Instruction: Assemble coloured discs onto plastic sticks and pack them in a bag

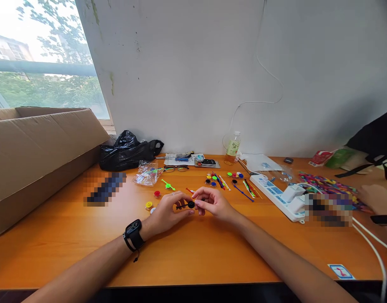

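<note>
Over the middle of the table, a thin black plastic stick with a round black disc is held between both hands. My left hand, with a black watch on its wrist, is closed on the stick's left part. The fingertips of my right hand pinch at its right side, where a dark end shows between them. Close by on the table are a red round piece, a yellow one, and a white one partly hidden by my left hand. A green stick with a disc lies beyond.
Coloured discs and sticks lie beyond my right hand. A white power strip with plugs and cables stands at right, a bottle behind. A cardboard box and black bag are left. Another person's hand rests far right.
</note>
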`<control>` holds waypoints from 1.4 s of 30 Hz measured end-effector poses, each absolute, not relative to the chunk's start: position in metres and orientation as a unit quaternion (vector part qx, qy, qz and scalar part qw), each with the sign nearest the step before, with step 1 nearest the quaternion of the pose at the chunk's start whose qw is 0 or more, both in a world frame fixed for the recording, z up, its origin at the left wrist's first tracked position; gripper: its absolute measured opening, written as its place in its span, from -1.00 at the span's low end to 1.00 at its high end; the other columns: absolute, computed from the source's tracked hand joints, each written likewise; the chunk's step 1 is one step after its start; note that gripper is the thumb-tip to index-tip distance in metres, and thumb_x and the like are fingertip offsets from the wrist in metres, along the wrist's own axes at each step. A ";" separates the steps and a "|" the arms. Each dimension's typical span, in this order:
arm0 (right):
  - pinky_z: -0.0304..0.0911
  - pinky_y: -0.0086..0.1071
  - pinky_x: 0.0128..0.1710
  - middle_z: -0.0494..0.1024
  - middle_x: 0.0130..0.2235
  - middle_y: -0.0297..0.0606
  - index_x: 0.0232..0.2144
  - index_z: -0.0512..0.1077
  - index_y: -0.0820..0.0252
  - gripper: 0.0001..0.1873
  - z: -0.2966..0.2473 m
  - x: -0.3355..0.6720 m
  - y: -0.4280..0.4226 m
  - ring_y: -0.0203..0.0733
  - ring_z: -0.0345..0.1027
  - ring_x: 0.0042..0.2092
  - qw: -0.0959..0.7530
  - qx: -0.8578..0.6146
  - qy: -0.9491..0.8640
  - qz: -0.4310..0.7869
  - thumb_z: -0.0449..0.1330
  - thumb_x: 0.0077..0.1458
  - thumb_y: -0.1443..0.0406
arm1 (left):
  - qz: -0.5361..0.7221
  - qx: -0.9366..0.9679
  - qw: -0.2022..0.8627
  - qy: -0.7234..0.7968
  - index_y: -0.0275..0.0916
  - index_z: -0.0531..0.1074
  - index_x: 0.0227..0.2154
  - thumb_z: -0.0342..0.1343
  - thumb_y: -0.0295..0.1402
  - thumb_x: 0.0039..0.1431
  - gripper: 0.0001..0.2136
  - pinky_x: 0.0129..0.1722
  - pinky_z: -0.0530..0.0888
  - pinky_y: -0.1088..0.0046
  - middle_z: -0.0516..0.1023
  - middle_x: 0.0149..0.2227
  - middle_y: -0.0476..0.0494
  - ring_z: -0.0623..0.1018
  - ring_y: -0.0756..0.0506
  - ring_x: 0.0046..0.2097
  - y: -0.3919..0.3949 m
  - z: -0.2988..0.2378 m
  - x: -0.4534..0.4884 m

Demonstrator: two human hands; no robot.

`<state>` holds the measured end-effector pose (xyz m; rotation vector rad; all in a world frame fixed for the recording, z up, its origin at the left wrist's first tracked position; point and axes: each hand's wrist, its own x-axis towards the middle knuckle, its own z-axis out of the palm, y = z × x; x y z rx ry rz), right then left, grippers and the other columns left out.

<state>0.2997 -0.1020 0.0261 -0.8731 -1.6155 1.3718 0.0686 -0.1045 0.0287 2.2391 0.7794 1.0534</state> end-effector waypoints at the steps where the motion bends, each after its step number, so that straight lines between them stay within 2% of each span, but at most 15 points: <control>1: 0.36 -0.39 -0.43 0.57 -0.39 -0.32 -0.21 0.50 0.22 -0.53 0.025 0.300 -0.101 -0.30 0.43 -0.47 0.412 -0.359 -0.638 0.543 0.46 0.05 -0.01 | 0.398 0.826 0.269 0.294 -0.19 0.59 -0.10 0.31 -0.29 0.27 -0.82 -0.24 0.54 0.46 0.68 -0.20 -0.11 0.61 -0.06 -0.25 -0.104 0.028 0.069; 4: 0.32 -0.41 -0.45 0.58 -0.44 -0.30 -0.26 0.54 0.24 -0.52 0.026 0.304 -0.098 -0.30 0.41 -0.49 0.409 -0.393 -0.643 0.515 0.44 0.05 -0.05 | 0.423 0.806 0.263 0.321 -0.21 0.60 -0.11 0.31 -0.29 0.26 -0.81 -0.20 0.56 0.42 0.69 -0.22 -0.13 0.63 -0.07 -0.24 -0.102 0.027 0.070; 6: 0.22 -0.43 -0.51 0.53 -0.52 -0.30 -0.42 0.56 0.26 -0.49 0.028 0.308 -0.096 -0.34 0.33 -0.54 0.397 -0.406 -0.655 0.499 0.38 0.10 -0.11 | 0.432 0.794 0.258 0.340 -0.23 0.61 -0.14 0.31 -0.30 0.25 -0.83 -0.20 0.57 0.41 0.69 -0.24 -0.14 0.63 -0.08 -0.25 -0.100 0.024 0.069; 9: 0.08 -0.44 -0.60 0.39 -0.65 -0.34 -0.64 0.45 0.24 -0.33 0.034 0.312 -0.096 -0.38 0.19 -0.62 0.397 -0.418 -0.651 0.494 0.29 0.12 -0.21 | 0.443 0.784 0.255 0.353 -0.25 0.60 -0.21 0.32 -0.32 0.21 -0.86 -0.23 0.58 0.42 0.68 -0.26 -0.13 0.63 -0.07 -0.26 -0.097 0.020 0.069; 11: 0.11 -0.45 -0.58 0.42 -0.60 -0.35 -0.56 0.47 0.24 -0.40 0.038 0.312 -0.097 -0.36 0.23 -0.59 0.406 -0.415 -0.651 0.489 0.35 0.07 -0.18 | 0.449 0.778 0.262 0.353 -0.26 0.59 -0.23 0.32 -0.34 0.20 -0.87 -0.24 0.58 0.43 0.68 -0.27 -0.13 0.63 -0.07 -0.26 -0.096 0.018 0.069; 13: 0.20 -0.46 -0.52 0.50 -0.47 -0.36 -0.33 0.52 0.21 -0.50 0.038 0.308 -0.100 -0.34 0.31 -0.51 0.414 -0.404 -0.658 0.482 0.45 0.00 -0.09 | 0.448 0.774 0.278 0.352 -0.27 0.59 -0.24 0.30 -0.37 0.19 -0.88 -0.24 0.59 0.43 0.68 -0.27 -0.14 0.63 -0.08 -0.26 -0.096 0.018 0.069; 16: 0.29 -0.43 -0.44 0.53 -0.35 -0.35 -0.18 0.49 0.17 -0.48 0.033 0.302 -0.102 -0.33 0.36 -0.44 0.416 -0.392 -0.657 0.491 0.49 -0.03 -0.04 | 0.420 0.785 0.300 0.343 -0.27 0.59 -0.24 0.29 -0.38 0.18 -0.89 -0.25 0.57 0.43 0.68 -0.27 -0.14 0.63 -0.09 -0.25 -0.099 0.020 0.070; 21: 0.30 -0.39 -0.37 0.55 -0.40 -0.29 -0.33 0.54 0.23 -0.51 0.017 0.301 -0.097 -0.26 0.39 -0.39 0.372 -0.419 -0.680 0.473 0.44 0.00 -0.07 | 0.343 0.841 0.274 0.316 -0.21 0.61 -0.25 0.28 -0.40 0.18 -0.91 -0.29 0.50 0.45 0.67 -0.24 -0.12 0.61 -0.10 -0.24 -0.104 0.023 0.071; 25: 0.26 -0.39 -0.43 0.52 -0.44 -0.32 -0.33 0.52 0.23 -0.48 0.012 0.306 -0.093 -0.27 0.35 -0.45 0.343 -0.442 -0.667 0.493 0.44 -0.02 -0.11 | 0.325 0.869 0.220 0.303 -0.18 0.60 -0.27 0.29 -0.36 0.17 -0.92 -0.27 0.48 0.42 0.63 -0.27 -0.10 0.59 -0.12 -0.23 -0.106 0.024 0.070; 32: 0.20 -0.37 -0.36 0.56 -0.39 -0.27 -0.33 0.61 0.25 -0.48 0.026 0.316 -0.091 -0.22 0.32 -0.38 0.329 -0.460 -0.725 0.392 0.30 0.15 -0.12 | 0.320 0.875 0.181 0.315 -0.17 0.60 -0.32 0.28 -0.34 0.18 -0.95 -0.25 0.45 0.38 0.60 -0.27 -0.13 0.58 -0.14 -0.22 -0.107 0.024 0.070; 34: 0.17 -0.36 -0.37 0.54 -0.44 -0.29 -0.34 0.64 0.24 -0.44 0.031 0.319 -0.091 -0.21 0.30 -0.40 0.313 -0.457 -0.731 0.397 0.23 0.20 -0.16 | 0.321 0.876 0.172 0.317 -0.16 0.61 -0.31 0.28 -0.33 0.18 -0.94 -0.25 0.45 0.37 0.59 -0.28 -0.13 0.57 -0.15 -0.22 -0.107 0.024 0.070; 37: 0.12 -0.33 -0.39 0.37 -0.62 -0.33 -0.59 0.58 0.21 -0.30 0.035 0.321 -0.092 -0.23 0.22 -0.49 0.281 -0.465 -0.736 0.405 0.13 0.25 -0.21 | 0.317 0.876 0.161 0.325 -0.16 0.62 -0.31 0.29 -0.33 0.16 -0.93 -0.26 0.44 0.36 0.58 -0.28 -0.14 0.57 -0.15 -0.23 -0.108 0.025 0.071; 39: 0.09 -0.33 -0.39 0.31 -0.66 -0.34 -0.69 0.51 0.20 -0.24 0.036 0.320 -0.092 -0.25 0.18 -0.52 0.279 -0.474 -0.733 0.400 0.11 0.25 -0.23 | 0.314 0.879 0.153 0.326 -0.16 0.61 -0.32 0.30 -0.31 0.13 -0.92 -0.26 0.44 0.36 0.58 -0.27 -0.15 0.56 -0.16 -0.24 -0.109 0.026 0.071; 40: 0.09 -0.34 -0.39 0.35 -0.63 -0.33 -0.66 0.52 0.21 -0.25 0.035 0.320 -0.092 -0.26 0.18 -0.51 0.290 -0.477 -0.729 0.396 0.12 0.24 -0.24 | 0.313 0.880 0.151 0.325 -0.16 0.61 -0.32 0.32 -0.30 0.12 -0.91 -0.25 0.44 0.35 0.58 -0.26 -0.15 0.56 -0.16 -0.23 -0.110 0.027 0.071; 42: 0.09 -0.36 -0.40 0.47 -0.50 -0.32 -0.47 0.62 0.22 -0.31 0.034 0.318 -0.092 -0.26 0.20 -0.46 0.315 -0.474 -0.722 0.394 0.15 0.20 -0.27 | 0.309 0.881 0.148 0.327 -0.16 0.61 -0.32 0.35 -0.29 0.07 -0.88 -0.23 0.45 0.33 0.57 -0.24 -0.17 0.55 -0.18 -0.22 -0.111 0.029 0.071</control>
